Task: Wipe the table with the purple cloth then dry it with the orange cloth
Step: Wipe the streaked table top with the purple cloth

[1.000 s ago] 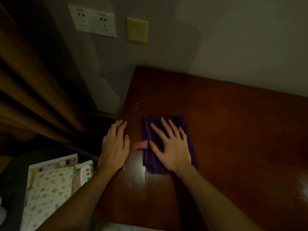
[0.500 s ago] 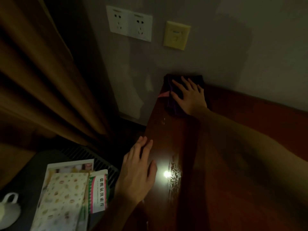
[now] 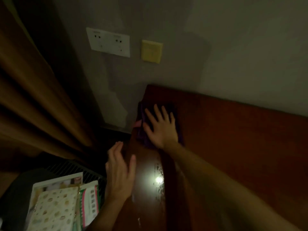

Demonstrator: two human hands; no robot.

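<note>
Droplets [image 3: 158, 170] glint under a bright reflected light spot nearest the viewer, on the left strip of a dark red-brown wooden bench [image 3: 233, 139]. Just left of them the left hand [image 3: 119, 172] rests at the bench's left edge, fingers straight and close together, holding nothing; whether the palm fully touches the wood is hard to tell. Below and left of that edge, off the bench, lie patterned packets [image 3: 55, 209] on a dark surface, and a brown curtain [image 3: 33, 97] hangs beyond them.

Farther along, the right hand [image 3: 160, 129] lies flat on the purple cloth [image 3: 141, 130], fingers [image 3: 156, 112] spread and straight, pressing rather than gripping. The cloth sits in the bench's far left corner, its left side at or slightly over the edge; a pink tag [image 3: 138, 123] pokes out there. The orange cloth is not in view.

The step in hand looks like the wet wipe, with drying to come. To do it well, keep the palm flat and the pressure even, and draw the cloth in overlapping passes so the droplets near the viewer are covered too. The folded cloth may bunch if pushed from one side only.

Room for moving: the wall [image 3: 216, 64] closes the far side just past the fingertips, and the left edge drops away beside the cloth. Open bench stretches to the right and back toward the viewer. Sockets [image 3: 108, 42] and a yellow plate [image 3: 151, 51] sit high on the wall, well apart from the cloth.
</note>
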